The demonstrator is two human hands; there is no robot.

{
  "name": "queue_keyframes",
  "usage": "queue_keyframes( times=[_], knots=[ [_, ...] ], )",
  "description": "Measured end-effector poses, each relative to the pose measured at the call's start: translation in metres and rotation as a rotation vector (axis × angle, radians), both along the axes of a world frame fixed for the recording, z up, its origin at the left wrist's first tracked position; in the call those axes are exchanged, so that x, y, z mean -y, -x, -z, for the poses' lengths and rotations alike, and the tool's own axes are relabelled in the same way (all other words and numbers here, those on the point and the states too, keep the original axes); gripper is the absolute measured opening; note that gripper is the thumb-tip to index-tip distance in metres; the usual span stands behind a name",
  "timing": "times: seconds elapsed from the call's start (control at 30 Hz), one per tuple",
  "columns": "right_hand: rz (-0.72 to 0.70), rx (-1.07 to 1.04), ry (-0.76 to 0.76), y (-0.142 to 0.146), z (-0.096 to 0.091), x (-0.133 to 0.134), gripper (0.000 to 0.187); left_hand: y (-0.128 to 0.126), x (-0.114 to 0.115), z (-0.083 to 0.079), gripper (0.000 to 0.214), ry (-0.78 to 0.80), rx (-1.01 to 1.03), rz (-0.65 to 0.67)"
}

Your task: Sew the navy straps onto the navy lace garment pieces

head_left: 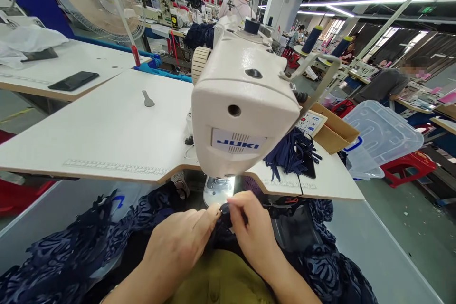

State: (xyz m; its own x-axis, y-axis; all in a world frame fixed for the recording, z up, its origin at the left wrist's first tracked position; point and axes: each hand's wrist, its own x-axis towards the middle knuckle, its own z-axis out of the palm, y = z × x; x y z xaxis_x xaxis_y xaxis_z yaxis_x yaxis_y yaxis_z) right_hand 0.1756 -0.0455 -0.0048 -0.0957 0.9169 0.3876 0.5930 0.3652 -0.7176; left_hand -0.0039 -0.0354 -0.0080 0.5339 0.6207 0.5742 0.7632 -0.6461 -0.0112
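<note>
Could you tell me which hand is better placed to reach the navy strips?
Probably the right hand: the navy strips lie on its side of the sewing machine; the left hand, also pinching the fabric, is farther off.

A fold of navy lace fabric (71, 251) is pinched between the left hand (178, 242) and right hand (254, 232), just below a white Juki sewing machine (242, 99) mounted on the white table (107, 133).

white table (107, 128) bears a sewing machine (242, 104); navy strips (290, 154) and a cardboard box (337, 130) beside it
</note>
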Motion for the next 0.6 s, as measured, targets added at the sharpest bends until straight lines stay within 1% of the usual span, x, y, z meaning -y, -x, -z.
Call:
queue_keyframes(
  times=[0.07, 0.1, 0.2, 0.27, 0.33, 0.4, 0.47, 0.5, 0.53, 0.57, 0.6],
  knots=[
    [0.081, -0.108, 0.012, 0.003, 0.005, 0.0, 0.014, -0.002, 0.001, 0.004, 0.024, -0.005, 0.04, -0.008],
    [0.084, -0.136, 0.021, 0.003, 0.006, 0.0, 0.014, -0.002, 0.002, 0.005, 0.025, -0.001, 0.051, -0.001],
    [0.001, -0.131, 0.056, -0.001, 0.004, 0.0, 0.017, 0.002, 0.001, 0.007, 0.021, 0.047, 0.074, 0.022],
    [-0.061, -0.059, 0.067, -0.006, 0.0, 0.0, 0.023, 0.007, -0.001, 0.005, 0.022, 0.135, 0.094, 0.038],
    [-0.135, 0.089, 0.061, -0.01, -0.001, 0.002, 0.025, 0.01, -0.002, 0.001, 0.025, 0.261, 0.128, 0.055],
    [-0.194, 0.295, 0.02, -0.012, 0.0, 0.005, 0.017, 0.012, -0.003, -0.004, 0.026, 0.433, 0.145, 0.078],
    [-0.231, 0.458, -0.03, -0.012, 0.004, 0.008, 0.015, 0.011, -0.005, -0.007, 0.025, 0.619, 0.133, 0.093],
    [-0.247, 0.5, -0.041, -0.012, 0.007, 0.009, 0.018, 0.011, -0.006, -0.007, 0.025, 0.689, 0.119, 0.099],
    [-0.254, 0.504, -0.036, -0.011, 0.01, 0.01, 0.019, 0.012, -0.007, -0.006, 0.026, 0.726, 0.102, 0.102],
    [-0.254, 0.467, -0.013, -0.011, 0.013, 0.01, 0.021, 0.013, -0.009, -0.004, 0.028, 0.72, 0.088, 0.099],
    [-0.244, 0.39, 0.029, -0.011, 0.016, 0.009, 0.021, 0.016, -0.011, -0.001, 0.03, 0.675, 0.077, 0.081]
  ],
)
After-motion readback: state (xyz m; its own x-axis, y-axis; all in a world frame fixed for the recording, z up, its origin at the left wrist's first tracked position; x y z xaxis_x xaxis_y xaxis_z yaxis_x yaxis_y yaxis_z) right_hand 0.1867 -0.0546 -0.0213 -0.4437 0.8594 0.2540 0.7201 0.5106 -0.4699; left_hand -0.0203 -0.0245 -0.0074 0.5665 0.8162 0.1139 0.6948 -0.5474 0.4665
